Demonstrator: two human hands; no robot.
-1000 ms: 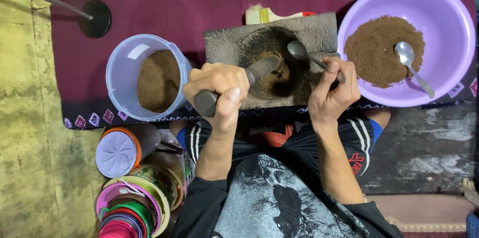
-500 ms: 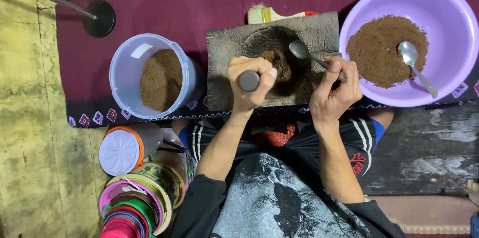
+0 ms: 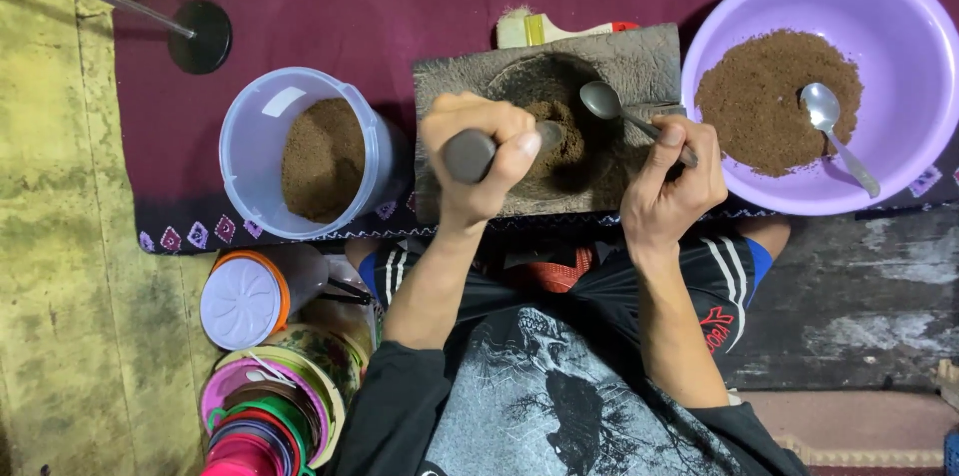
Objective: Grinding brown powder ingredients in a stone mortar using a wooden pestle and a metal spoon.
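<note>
head view: my left hand (image 3: 478, 161) fists the pestle (image 3: 470, 154) in the stone mortar (image 3: 544, 126), right hand (image 3: 667, 181) fingers pinch the spoon (image 3: 624, 114); best grind vertically, spoon held aside.

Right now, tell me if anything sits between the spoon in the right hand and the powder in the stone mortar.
Nothing visible does. The spoon hangs just beside the brown powder, open air between.
</note>
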